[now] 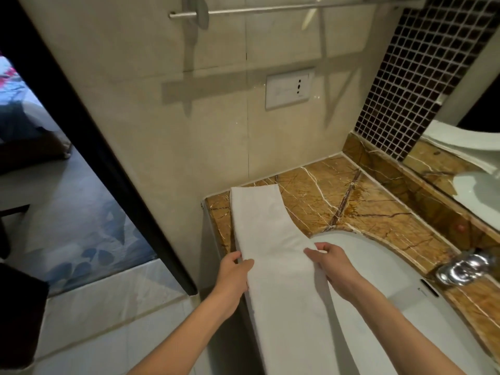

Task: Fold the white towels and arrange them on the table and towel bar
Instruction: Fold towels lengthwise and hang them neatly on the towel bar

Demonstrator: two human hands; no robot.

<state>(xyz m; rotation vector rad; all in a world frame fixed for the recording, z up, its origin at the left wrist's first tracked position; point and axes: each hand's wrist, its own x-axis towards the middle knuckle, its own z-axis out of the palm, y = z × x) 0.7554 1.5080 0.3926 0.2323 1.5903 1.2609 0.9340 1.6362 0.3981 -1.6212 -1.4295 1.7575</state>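
Matt white cloth, soft and faintly napped: towel (270,234). Glossy brown marble veined in white: counter (365,196). Smooth, shiny white ceramic: basin (384,269). Mirror-bright chrome: tap (460,267). Satin-finished metal: bar (270,8). Smooth beige wall tiles (162,117) with a dull sheen. Glossy dark mosaic (422,77), pale grout. Smooth white plastic socket (287,89). Pale, semi-matt floor tiles (108,307).

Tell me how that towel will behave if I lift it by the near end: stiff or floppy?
Probably floppy: the towel bends to follow the counter and the sink rim. Likely light: the left hand and right hand hold it by its edges alone. The folded layers may slip apart, so lift both sides together.
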